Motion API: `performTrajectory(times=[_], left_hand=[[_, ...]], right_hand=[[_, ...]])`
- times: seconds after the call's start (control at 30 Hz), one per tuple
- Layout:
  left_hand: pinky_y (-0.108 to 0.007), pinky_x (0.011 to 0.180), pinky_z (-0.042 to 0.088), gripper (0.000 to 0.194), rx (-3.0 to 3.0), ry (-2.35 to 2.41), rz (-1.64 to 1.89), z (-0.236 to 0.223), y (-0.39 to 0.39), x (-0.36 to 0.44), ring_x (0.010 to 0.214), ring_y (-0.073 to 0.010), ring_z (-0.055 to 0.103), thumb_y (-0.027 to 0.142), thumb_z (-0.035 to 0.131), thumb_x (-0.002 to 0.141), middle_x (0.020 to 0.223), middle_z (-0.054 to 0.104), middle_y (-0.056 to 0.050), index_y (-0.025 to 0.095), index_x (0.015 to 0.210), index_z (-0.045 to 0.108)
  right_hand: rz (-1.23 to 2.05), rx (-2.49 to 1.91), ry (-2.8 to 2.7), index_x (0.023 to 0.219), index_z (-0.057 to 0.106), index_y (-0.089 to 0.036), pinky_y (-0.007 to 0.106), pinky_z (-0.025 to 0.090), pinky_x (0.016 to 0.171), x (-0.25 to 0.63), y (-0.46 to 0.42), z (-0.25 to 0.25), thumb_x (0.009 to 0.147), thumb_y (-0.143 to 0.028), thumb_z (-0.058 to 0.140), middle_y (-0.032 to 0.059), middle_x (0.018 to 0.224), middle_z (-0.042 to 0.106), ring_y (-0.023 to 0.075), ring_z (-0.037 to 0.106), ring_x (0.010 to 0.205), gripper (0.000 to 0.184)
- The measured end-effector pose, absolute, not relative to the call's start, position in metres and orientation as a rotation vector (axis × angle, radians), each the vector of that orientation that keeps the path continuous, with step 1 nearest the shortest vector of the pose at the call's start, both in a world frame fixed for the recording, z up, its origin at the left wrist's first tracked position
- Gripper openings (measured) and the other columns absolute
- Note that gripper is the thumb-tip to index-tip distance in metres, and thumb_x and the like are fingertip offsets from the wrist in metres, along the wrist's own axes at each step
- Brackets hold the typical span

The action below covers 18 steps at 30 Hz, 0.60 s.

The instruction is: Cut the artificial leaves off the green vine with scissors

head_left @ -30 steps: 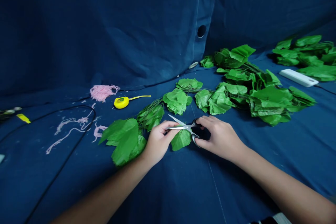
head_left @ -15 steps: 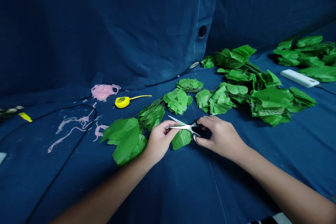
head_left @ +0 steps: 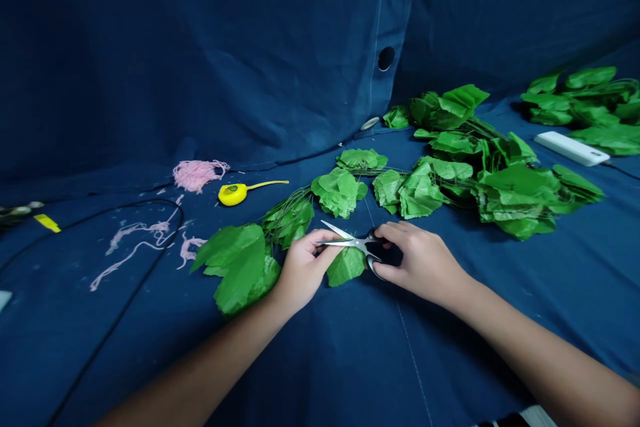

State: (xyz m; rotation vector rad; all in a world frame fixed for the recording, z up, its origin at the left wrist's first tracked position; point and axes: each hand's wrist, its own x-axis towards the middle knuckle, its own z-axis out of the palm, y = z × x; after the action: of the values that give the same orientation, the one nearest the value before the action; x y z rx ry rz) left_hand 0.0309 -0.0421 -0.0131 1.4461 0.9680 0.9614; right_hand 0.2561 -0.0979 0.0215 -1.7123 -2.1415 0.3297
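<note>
My right hand has its thumb and fingers in the black handles of a pair of scissors. The silver blades are parted and point left, reaching my left hand's fingertips. My left hand pinches a green artificial leaf at its upper edge, though the exact grip point is hidden by the fingers and blades. Left of that hand lie large artificial leaves on thin stems. Beyond the scissors sits a stacked leaf cluster on the blue cloth.
A yellow tape measure, its strip partly out, lies near a pink yarn bundle. Loose yarn strands and a black cable are at left. More leaf garlands and a white power bank-like box are at right.
The scissor blades drew slightly closer together half a second ago and have parted again. Both hands stay almost in place; the view shifted a little.
</note>
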Motion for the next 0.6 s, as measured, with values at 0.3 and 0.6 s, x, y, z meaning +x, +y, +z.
performTrajectory(times=[0.3, 0.6], left_hand=[[-0.029, 0.081, 0.057, 0.014, 1.398, 0.963, 1.006, -0.0183, -0.0411, 0.0320, 0.086, -0.0197, 0.072, 0.028, 0.077, 0.084, 0.092, 0.078, -0.006, 0.017, 0.092, 0.076], [-0.028, 0.079, 0.056, 0.015, 1.373, 0.980, 0.994, -0.0191, -0.0405, 0.0313, 0.085, -0.0184, 0.071, 0.029, 0.077, 0.084, 0.092, 0.077, -0.006, 0.015, 0.091, 0.077]], right_hand=[[0.350, -1.726, -2.135, 0.105, 0.069, -0.024, 0.024, 0.035, 0.066, 0.2574, -0.0969, 0.0211, 0.085, -0.038, 0.069, 0.0018, 0.094, 0.070, 0.0159, 0.062, 0.085, 0.025], [0.407, -1.766, -2.117, 0.100, 0.070, -0.025, 0.023, 0.035, 0.067, 0.2569, -0.0966, 0.0212, 0.085, -0.036, 0.069, -0.0010, 0.091, 0.070, 0.0137, 0.062, 0.079, 0.019]])
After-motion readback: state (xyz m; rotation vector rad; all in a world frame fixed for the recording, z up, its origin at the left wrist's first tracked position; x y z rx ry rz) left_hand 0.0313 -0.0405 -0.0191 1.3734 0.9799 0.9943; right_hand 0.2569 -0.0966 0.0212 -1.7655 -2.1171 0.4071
